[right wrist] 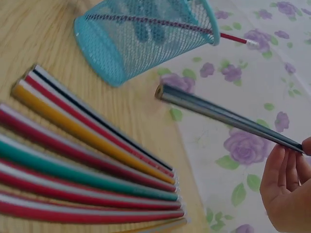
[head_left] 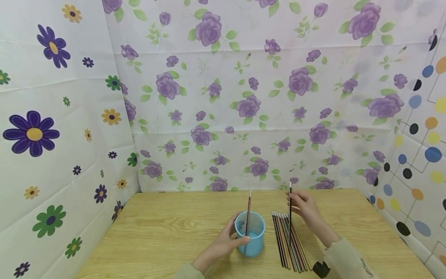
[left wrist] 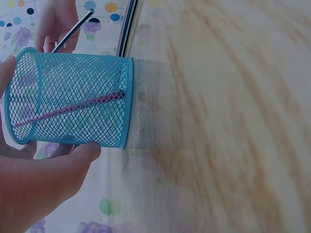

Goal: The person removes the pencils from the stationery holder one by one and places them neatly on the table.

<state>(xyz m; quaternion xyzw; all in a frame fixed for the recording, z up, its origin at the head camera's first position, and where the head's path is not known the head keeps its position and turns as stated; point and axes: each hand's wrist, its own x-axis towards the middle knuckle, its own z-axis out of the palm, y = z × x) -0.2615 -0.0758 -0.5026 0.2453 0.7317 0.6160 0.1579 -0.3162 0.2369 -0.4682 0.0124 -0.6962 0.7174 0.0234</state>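
Observation:
My left hand [head_left: 223,245] holds a light blue mesh pencil cup [head_left: 255,248] upright on the table, thumb at the front and fingers behind. One reddish pencil [head_left: 248,211] leans inside the cup, its white eraser end sticking out above the rim. With thumb and fingertips, my right hand [head_left: 308,212] pinches a dark pencil [right wrist: 228,118] near its eraser end. That pencil hangs nearly upright over a row of pencils [head_left: 297,252] to the right of the cup. The lying pencils are red, yellow, green and black, with their white ends pointing away from me.
The wood-grain table [head_left: 167,228] reaches back to a cloth wall with purple flowers [head_left: 249,106]. Patterned cloths also hang on the left and right sides. A small black object [head_left: 321,269] shows beside my right sleeve [head_left: 348,257].

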